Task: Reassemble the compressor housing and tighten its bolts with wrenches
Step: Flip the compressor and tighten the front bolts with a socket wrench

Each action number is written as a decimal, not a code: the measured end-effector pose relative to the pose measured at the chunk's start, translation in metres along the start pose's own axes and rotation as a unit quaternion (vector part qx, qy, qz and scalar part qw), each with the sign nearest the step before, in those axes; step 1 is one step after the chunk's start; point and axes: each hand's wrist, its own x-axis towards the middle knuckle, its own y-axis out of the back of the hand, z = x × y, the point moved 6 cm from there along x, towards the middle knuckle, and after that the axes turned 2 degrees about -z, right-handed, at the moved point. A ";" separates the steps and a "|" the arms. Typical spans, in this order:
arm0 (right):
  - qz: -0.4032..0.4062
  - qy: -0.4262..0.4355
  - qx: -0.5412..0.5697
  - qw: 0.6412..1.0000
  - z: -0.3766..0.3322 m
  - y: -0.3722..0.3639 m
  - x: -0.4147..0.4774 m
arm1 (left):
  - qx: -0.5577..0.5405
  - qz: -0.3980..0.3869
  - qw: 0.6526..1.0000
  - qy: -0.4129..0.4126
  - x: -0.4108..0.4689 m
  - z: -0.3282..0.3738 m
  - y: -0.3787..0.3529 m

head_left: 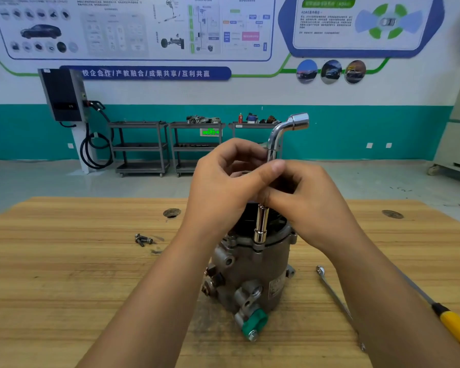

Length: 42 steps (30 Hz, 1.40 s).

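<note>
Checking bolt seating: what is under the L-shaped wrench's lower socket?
The lower socket of the L-shaped wrench stands on the top flange of the compressor housing. Any bolt head beneath is covered by the socket, so it cannot be seen.

Auto training w/shop, car posters (133, 27), EV charger (61, 94), parts carts (141, 147), wood bench (64, 261)

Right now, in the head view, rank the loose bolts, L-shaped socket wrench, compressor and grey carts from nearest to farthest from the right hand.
1. L-shaped socket wrench: held by the right hand.
2. compressor: directly below.
3. loose bolts: left, on the table.
4. grey carts: far behind it.
</note>
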 end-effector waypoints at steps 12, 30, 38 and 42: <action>-0.130 -0.050 0.056 0.989 0.015 0.002 -0.001 | 0.015 -0.031 0.999 0.042 0.001 -0.009 0.006; -0.090 -0.047 0.052 0.993 0.012 -0.001 0.001 | 0.017 -0.067 0.996 0.063 -0.002 -0.012 -0.002; -0.122 -0.047 0.101 0.986 0.017 0.003 0.001 | 0.024 -0.064 0.995 0.068 -0.003 -0.011 -0.004; -0.075 -0.053 0.070 0.993 0.018 0.001 0.001 | 0.041 -0.040 0.997 0.050 -0.003 -0.008 -0.005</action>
